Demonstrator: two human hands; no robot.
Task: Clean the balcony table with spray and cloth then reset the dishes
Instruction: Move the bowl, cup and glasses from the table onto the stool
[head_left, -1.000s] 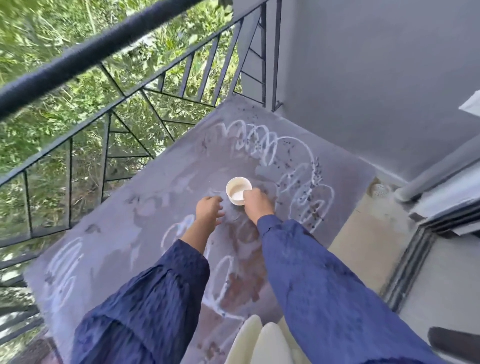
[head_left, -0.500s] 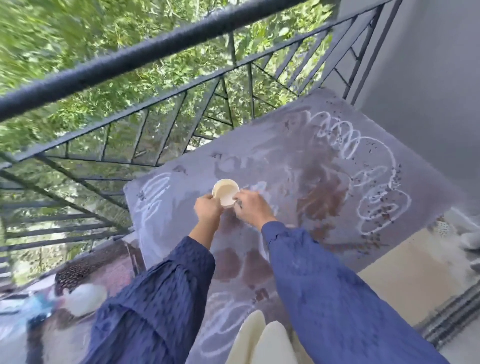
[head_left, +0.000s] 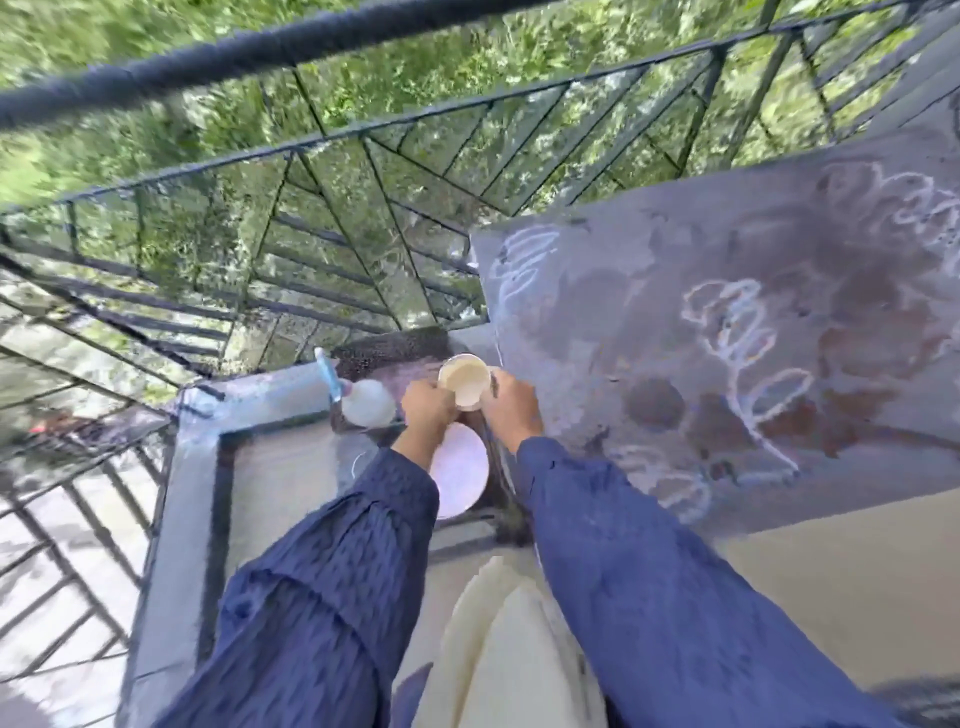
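Cream cup (head_left: 464, 382): held between both hands, just off the left edge of the table (head_left: 727, 322), about midway along that edge; mouth upward and a little tilted toward the camera; inside pale, content not possible to tell.
Left hand (head_left: 428, 410): fingers curled, gripping the left side of the cup; back of the hand toward the camera.
Right hand (head_left: 511, 408): fingers curled round the right side of the cup, holding it; placed over the left edge of the table; handle or not, hidden under the fingers.
Table: grey top with a wet look, filling the right part of the view.
Foam (head_left: 737, 332): white looping lines on the top, one group near the far left corner, one toward the middle, one close to the near edge.
Stains (head_left: 654, 404): brown round patches between the foam lines, mostly in the middle of the top.
Plate (head_left: 460, 478): pale and round, off the table, just beside the left edge toward the near left corner, below the hands, partly covered by the left sleeve (head_left: 332, 597); support under it too blurred to tell.
Bottle (head_left: 366, 402): white body with blue top, blurred, off the table, just left of the left hand.
Railing (head_left: 363, 135): dark metal bars beyond the far and left edges, green leaves behind.
Floor (head_left: 831, 571): beige, along the near edge of the table.
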